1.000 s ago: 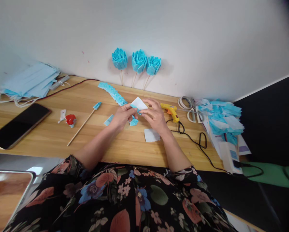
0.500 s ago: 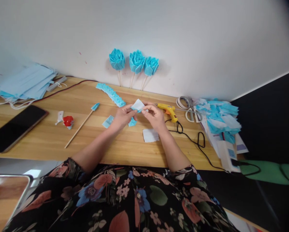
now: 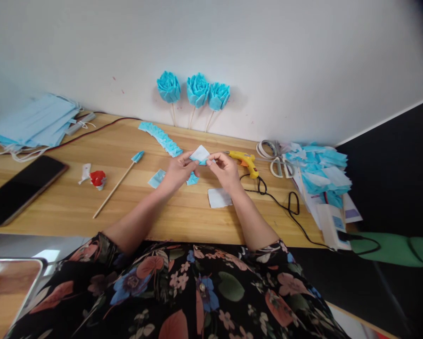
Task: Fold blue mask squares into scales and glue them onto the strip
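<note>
My left hand [image 3: 176,170] and my right hand [image 3: 224,170] meet above the wooden table [image 3: 73,202], both pinching a small folded piece of white-and-blue fabric [image 3: 199,154]. A folded blue piece [image 3: 192,179] lies just under my left hand, and another blue square [image 3: 157,178] sits to its left. A white square [image 3: 219,197] rests on the table below my right wrist. A row of folded blue petals [image 3: 159,138] stretches behind my hands. A wooden stick with a blue tip [image 3: 117,182] lies further left.
Three blue fabric roses [image 3: 193,90] lean on the wall. A yellow glue gun [image 3: 246,161] with a black cord, scissors [image 3: 278,165] and a pile of blue scraps [image 3: 319,170] lie right. A phone [image 3: 19,188], face masks [image 3: 35,123] and a red scrap [image 3: 98,178] lie left.
The fabric piece looks more folded between my fingers, and my hands have drawn closer together. The view has shifted slightly, so everything sits a little to the left.
</note>
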A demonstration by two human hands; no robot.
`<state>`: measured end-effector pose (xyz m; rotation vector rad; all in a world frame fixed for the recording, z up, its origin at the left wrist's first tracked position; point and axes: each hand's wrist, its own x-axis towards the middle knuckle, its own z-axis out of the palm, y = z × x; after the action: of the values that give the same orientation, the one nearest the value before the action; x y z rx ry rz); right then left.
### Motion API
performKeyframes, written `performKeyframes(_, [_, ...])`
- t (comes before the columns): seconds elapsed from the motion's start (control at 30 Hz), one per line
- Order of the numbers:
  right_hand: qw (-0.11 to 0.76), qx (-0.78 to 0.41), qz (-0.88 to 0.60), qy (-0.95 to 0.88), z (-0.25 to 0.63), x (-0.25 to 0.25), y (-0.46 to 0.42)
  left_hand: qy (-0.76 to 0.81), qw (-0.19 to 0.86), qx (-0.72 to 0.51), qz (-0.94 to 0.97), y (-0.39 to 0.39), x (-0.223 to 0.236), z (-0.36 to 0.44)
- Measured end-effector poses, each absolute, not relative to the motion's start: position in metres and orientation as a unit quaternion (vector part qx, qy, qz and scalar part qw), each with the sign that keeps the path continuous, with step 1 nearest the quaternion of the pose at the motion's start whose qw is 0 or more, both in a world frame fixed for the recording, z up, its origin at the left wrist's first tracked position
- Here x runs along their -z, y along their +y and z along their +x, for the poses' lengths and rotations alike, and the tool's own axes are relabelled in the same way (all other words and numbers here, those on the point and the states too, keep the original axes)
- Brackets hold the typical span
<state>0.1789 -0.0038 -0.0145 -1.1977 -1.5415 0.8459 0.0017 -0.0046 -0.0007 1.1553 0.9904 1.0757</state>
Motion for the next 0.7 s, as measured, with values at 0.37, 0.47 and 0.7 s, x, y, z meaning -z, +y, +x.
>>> performKeyframes(0.37, [0.519, -0.417, -0.441, -0.602, 0.174, 0.0164, -0.0015, 0.423, 0.574, -0.489, 0.503, -0.0037, 0.0025, 0.0045])
performKeyframes(0.47, [0.511, -0.415, -0.451, -0.602, 0.1726, 0.0164, -0.0021, 0.425, 0.557, -0.502, 0.507, -0.0027, 0.0048, 0.0051])
performKeyframes(0.7, [0.485, -0.431, -0.439, -0.621, 0.173, 0.0199, -0.0033, 0.391, 0.596, -0.523, 0.467, -0.0015, 0.0027, 0.0016])
